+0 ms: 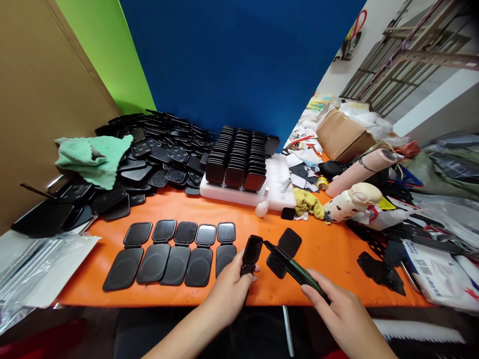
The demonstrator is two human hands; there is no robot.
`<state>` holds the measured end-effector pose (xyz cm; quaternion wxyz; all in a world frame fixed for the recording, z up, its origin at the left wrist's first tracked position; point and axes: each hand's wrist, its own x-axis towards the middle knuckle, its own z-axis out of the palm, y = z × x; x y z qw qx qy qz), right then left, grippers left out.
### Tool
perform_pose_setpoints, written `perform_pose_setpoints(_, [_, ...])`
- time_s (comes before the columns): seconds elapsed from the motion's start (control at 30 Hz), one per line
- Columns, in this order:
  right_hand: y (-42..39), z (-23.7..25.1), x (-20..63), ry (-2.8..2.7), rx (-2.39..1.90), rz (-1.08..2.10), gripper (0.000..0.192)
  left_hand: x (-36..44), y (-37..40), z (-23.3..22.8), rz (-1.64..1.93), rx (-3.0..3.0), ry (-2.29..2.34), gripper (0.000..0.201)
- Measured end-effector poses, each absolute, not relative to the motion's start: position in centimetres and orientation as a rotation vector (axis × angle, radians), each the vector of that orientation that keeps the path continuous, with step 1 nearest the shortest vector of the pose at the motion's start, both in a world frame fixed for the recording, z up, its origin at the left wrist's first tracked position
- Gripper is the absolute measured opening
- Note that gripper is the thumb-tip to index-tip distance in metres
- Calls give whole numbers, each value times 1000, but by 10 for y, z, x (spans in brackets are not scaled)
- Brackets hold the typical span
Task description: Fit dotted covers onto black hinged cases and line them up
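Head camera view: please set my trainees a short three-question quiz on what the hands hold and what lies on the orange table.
1. True or false: the left hand holds a black hinged case.
2. What does the right hand hold?
3. How many open cases lie in the row on the orange table: A three, B five, C eight?

Key: 1 true; 2 a dark green pen-like tool, tip toward the held case; 3 B.
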<state>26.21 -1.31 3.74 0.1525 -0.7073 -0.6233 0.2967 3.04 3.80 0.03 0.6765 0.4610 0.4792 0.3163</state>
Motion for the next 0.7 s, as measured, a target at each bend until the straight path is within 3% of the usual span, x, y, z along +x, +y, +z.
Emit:
perform_pose_setpoints(0.23, [2, 30, 275, -1535, -1854, 1367, 51, 26, 44, 15, 641, 790, 919, 34])
perform_pose_setpoints(0.33, [5, 24, 276, -1496, -1805, 1411, 53, 25, 45, 16, 637, 715, 897, 34])
perform_pose_setpoints(0.5, [1, 26, 271, -1807, -1906, 956, 39, 25, 46, 8, 629, 895, 1005, 35])
perform_pose_setpoints(0.7, [-11, 20, 252, -1988, -1966, 498, 38, 34, 45, 1, 702, 949, 1059, 40])
